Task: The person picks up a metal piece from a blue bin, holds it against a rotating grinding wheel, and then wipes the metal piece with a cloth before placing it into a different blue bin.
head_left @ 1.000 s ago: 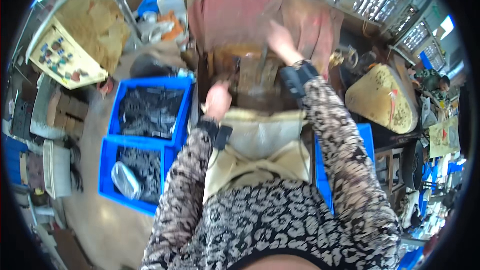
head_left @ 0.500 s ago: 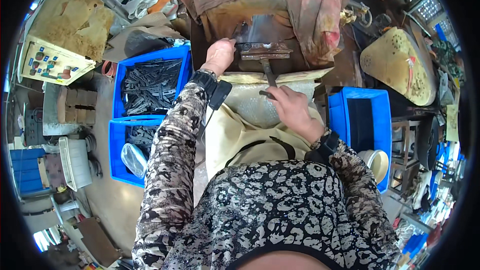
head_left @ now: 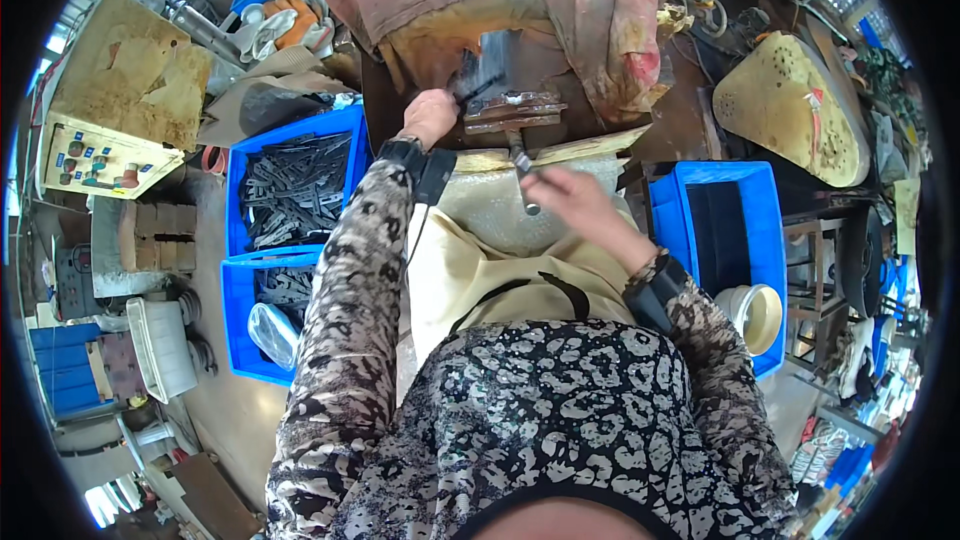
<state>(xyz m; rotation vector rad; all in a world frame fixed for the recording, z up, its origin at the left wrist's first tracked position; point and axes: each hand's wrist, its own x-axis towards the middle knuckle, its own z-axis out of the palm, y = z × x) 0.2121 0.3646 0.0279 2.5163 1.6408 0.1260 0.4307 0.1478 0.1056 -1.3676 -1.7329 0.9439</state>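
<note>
My left hand is closed on one end of a thin dark metal strip. The strip's other end points toward a grey, blurred upright surface in the cloth-hung opening. Just nearer is a rusty metal bracket, with a round bar handle sticking out toward me. My right hand is beside the lower end of that handle, fingertips at or over it. Motion smears those fingers, so I cannot tell whether they grip anything.
Left of me, stacked blue bins hold many dark strips. Another blue bin stands on the right with a cream tub. Stained cloths hang around the opening. A control box is at far left, a triangular yellowish guard at right.
The strip in my left hand now shows at the grey surface. My right hand has shifted slightly left; the dark piece seen in its fingers no longer shows. The whole view has shifted slightly.
</note>
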